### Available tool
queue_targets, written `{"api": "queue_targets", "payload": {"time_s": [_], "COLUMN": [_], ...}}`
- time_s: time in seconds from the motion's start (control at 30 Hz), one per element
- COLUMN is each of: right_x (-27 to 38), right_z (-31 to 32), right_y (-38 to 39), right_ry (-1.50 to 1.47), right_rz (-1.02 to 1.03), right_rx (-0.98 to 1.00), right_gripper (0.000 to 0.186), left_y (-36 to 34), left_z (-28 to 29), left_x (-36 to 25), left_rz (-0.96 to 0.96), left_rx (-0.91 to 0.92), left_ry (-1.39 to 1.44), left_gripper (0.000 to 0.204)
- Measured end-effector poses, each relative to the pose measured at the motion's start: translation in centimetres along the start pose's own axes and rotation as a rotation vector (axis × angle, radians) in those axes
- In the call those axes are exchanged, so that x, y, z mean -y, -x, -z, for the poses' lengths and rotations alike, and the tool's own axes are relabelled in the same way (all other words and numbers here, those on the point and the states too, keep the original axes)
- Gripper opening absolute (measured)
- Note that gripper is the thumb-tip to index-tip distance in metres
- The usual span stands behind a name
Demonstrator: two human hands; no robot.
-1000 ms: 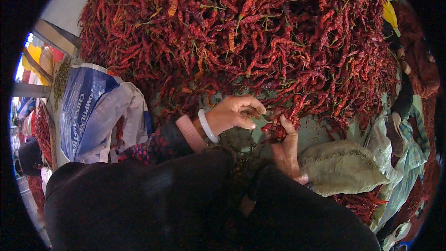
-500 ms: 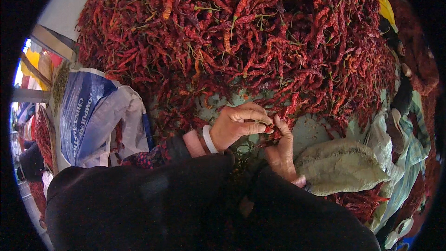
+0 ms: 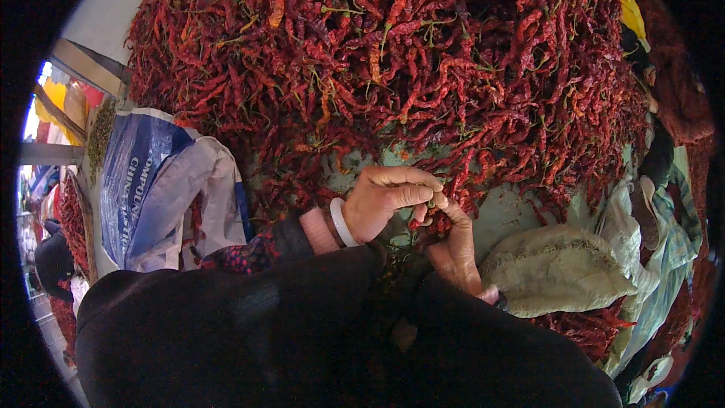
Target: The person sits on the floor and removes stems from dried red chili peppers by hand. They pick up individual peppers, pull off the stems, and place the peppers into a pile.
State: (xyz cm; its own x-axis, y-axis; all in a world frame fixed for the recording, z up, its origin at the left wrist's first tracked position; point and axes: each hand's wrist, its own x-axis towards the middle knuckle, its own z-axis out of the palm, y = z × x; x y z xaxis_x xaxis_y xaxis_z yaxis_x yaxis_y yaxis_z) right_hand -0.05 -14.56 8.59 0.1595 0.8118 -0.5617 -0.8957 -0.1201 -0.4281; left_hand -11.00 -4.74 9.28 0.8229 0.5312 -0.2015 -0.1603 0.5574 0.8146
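Dried red chillies [image 3: 439, 224]: few held at near edge of large chilli pile [image 3: 377, 53]. Right hand [image 3: 455, 245] curled around them, grip partly hidden; left hand [image 3: 381, 200] pinching at stem end, thumb against forefinger. Wrinkled; likely light, brittle, not slippery, crushing under hard squeeze; best held lightly by body, stem between fingertips.

The head view looks from the person's own head, through the left one of two side-by-side fisheye cameras, facing down and forward. The dark coat [image 3: 242, 325] is nearest, filling the lower part; beyond it the chillies [image 3: 393, 53] span the top, close enough to tell one from another. The wide, round field, rimmed in black, also takes in a bag [image 3: 143, 181] at left and a sack [image 3: 559, 268] at right.
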Motion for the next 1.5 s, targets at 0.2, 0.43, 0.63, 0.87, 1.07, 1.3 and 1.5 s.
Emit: {"api": "queue_targets", "payload": {"time_s": [0.2, 0.43, 0.63, 0.87, 1.07, 1.3, 1.5], "right_x": [-0.2, -0.7, 5.6, 2.9, 3.0, 2.1, 1.5], "right_z": [-0.7, 0.1, 4.6, 3.6, 4.6, 4.1, 3.8], "right_y": [0.4, 0.0, 0.5, -0.5, -0.1, 0.1, 0.2], "right_ry": [-0.113, -0.099, -0.060, -0.242, -0.135, -0.058, 0.022], "right_rz": [-0.006, 0.046, 0.452, 0.128, 0.024, 0.008, -0.097], "right_rx": [-0.093, -0.267, -0.239, 0.109, 0.223, 0.200, 0.201], "right_gripper": [0.012, 0.012, 0.008, 0.026, 0.035, 0.038, 0.039], "left_y": [-0.2, -0.2, 0.5, 1.3, 1.1, -0.1, -0.4], "left_z": [-0.4, 0.0, 2.9, 3.5, 3.6, 2.6, 0.2], "left_x": [0.6, 1.2, 2.9, 3.3, 4.5, -0.2, -0.7], "left_rz": [0.057, 0.163, 0.368, 0.434, 0.117, 0.229, 0.143], "left_rx": [-0.047, -0.019, 0.001, 0.224, 0.808, 0.191, 0.079], "left_ry": [0.201, 0.173, -0.152, -0.169, -0.675, -0.428, -0.234], "left_gripper": [0.018, 0.016, 0.018, 0.020, 0.029, 0.029, 0.026]}}
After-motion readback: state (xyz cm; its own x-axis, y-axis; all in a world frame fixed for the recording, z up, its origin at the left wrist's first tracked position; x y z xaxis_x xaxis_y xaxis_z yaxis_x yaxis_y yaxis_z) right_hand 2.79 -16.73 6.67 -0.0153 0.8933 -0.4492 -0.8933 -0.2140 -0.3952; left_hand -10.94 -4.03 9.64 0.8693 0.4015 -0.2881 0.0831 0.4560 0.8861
